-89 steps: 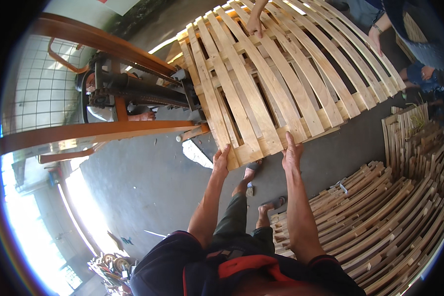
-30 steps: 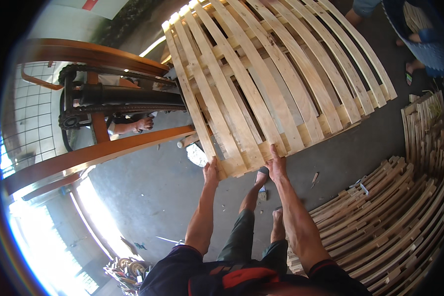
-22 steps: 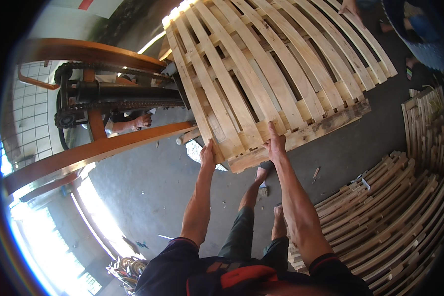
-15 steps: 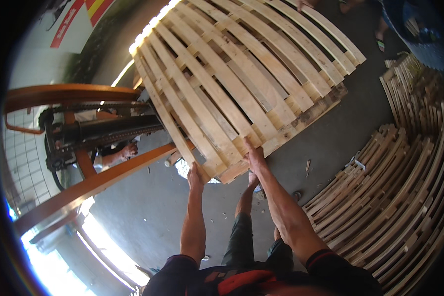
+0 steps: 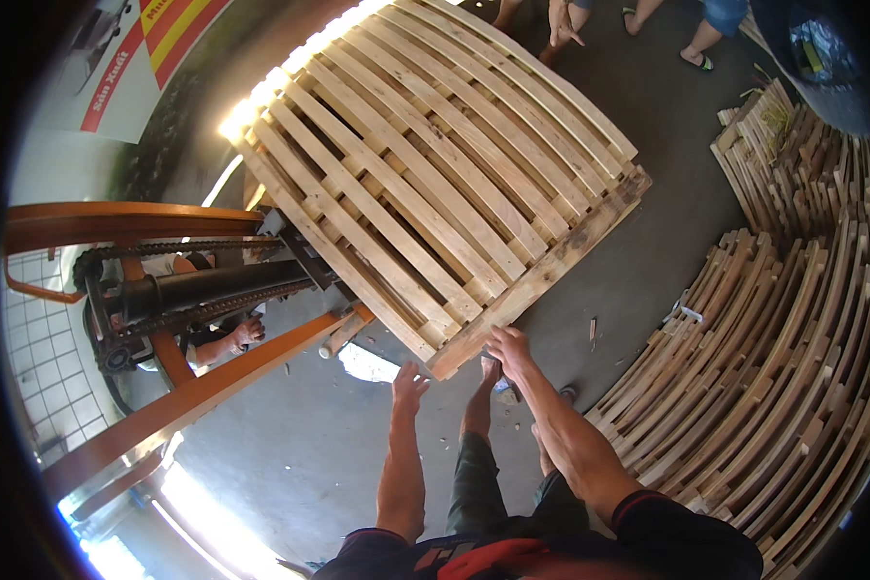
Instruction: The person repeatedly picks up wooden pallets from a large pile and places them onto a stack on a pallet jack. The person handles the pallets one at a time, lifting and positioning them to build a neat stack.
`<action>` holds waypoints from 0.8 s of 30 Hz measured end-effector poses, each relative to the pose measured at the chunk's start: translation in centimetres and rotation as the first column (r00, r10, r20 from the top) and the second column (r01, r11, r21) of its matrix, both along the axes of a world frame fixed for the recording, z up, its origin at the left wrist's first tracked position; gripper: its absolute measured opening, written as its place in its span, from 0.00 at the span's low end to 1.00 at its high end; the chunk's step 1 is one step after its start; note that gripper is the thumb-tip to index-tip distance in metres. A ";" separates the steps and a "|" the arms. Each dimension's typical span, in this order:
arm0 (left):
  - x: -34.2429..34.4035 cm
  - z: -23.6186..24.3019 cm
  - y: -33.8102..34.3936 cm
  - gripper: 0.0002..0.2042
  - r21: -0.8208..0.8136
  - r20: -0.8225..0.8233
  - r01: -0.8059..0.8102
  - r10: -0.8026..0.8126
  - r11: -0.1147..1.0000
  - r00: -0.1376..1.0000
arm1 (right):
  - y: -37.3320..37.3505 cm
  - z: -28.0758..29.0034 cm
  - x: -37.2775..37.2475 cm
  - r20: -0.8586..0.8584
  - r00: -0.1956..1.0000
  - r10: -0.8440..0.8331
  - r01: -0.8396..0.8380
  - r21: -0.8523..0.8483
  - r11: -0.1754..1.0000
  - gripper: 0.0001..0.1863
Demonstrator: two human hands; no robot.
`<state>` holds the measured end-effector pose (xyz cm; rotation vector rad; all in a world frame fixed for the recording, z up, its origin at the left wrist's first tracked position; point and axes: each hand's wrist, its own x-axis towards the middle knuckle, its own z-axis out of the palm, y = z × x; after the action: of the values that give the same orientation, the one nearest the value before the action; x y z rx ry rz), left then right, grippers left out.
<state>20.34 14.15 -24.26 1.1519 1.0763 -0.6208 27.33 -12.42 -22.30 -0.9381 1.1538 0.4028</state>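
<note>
A slatted wooden pallet [image 5: 425, 164] lies on another wooden piece with a thick front board, beside an orange stacker [image 5: 193, 367] with black chains and cylinder. My left hand [image 5: 410, 385] is just off the pallet's near left corner, fingers apart and holding nothing. My right hand [image 5: 505, 344] is at the front board's lower edge, fingers loosely bent, with no clear grip on it.
Piles of wooden slatted pieces [image 5: 715, 377] fill the right side. Behind the stacker is another person's hand [image 5: 248, 332]. Co-workers' legs [image 5: 696, 43] and a hand [image 5: 563, 29] show at top right. A red and yellow sign [image 5: 130, 68] hangs upper left.
The slatted pallet has shifted away from me and now sits squarer over the piece below. Both my hands, earlier gripping its near edge, have come off it.
</note>
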 end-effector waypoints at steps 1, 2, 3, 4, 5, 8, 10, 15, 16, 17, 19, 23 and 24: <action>-0.7 0.4 -0.4 0.32 -0.006 0.002 -0.003 0.003 1.000 1.000 | -1.0 0.7 -1.6 0.005 1.000 0.030 -0.030 -0.008 1.000 0.15; -1.4 0.9 -0.8 0.32 -0.010 0.003 -0.010 0.010 1.000 1.000 | -2.1 1.2 -3.3 0.008 0.998 0.056 -0.056 -0.030 0.998 0.16; -2.3 1.6 -1.1 0.32 0.012 -0.028 0.016 -0.015 1.000 1.000 | -3.2 1.5 -5.2 0.000 0.993 0.118 -0.118 -0.107 0.987 0.18; -3.3 2.4 -1.4 0.32 0.038 -0.059 0.034 -0.032 0.999 0.998 | -4.5 1.8 -7.2 -0.026 0.985 0.169 -0.171 -0.188 0.967 0.19; -4.6 3.3 -1.6 0.32 0.066 -0.097 0.038 -0.032 0.997 0.995 | -6.4 2.0 -9.3 -0.033 0.964 0.264 -0.265 -0.188 0.946 0.22; -9.2 5.9 -1.6 0.31 0.151 -0.101 0.122 -0.108 0.981 0.989 | -12.3 2.9 -15.0 -0.084 0.772 0.630 -0.612 -0.368 0.700 0.28; -12.6 6.9 -1.1 0.29 0.156 -0.147 0.133 -0.111 0.979 0.983 | -15.7 4.8 -18.7 -0.080 0.777 0.625 -0.597 -0.409 0.690 0.23; -14.3 6.7 -3.1 0.11 -0.108 -0.113 0.473 -0.483 0.875 0.868 | -21.4 18.6 -23.7 -0.081 0.652 0.754 -0.575 -0.701 0.422 0.14; -13.9 6.8 -4.4 0.12 -0.245 -0.094 0.418 -0.451 0.875 0.888 | -22.2 22.7 -24.0 -0.007 0.842 0.540 -0.434 -0.604 0.669 0.17; -13.2 7.1 -5.7 0.13 -0.551 0.037 0.413 -0.473 0.725 0.880 | -22.7 27.3 -24.7 0.082 0.876 0.475 -0.295 -0.688 0.663 0.18; -10.6 7.7 -8.4 0.13 -0.361 -0.083 0.695 -0.763 0.622 0.641 | -24.0 36.9 -25.3 0.243 0.890 0.385 -0.132 -0.671 0.729 0.23; -0.7 8.3 -14.1 0.13 -0.237 -0.091 0.897 -0.928 0.372 0.361 | -24.3 55.8 -30.7 0.499 0.795 0.346 0.240 -0.782 0.575 0.22; 2.0 8.8 -16.4 0.13 -0.218 -0.061 0.920 -0.946 0.325 0.319 | -23.5 60.0 -33.3 0.509 0.815 0.278 0.330 -0.801 0.499 0.21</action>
<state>22.31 -2.28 -15.47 1.5767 0.3338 -1.7511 -6.02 -35.87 37.71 -1.7887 0.7217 -0.6052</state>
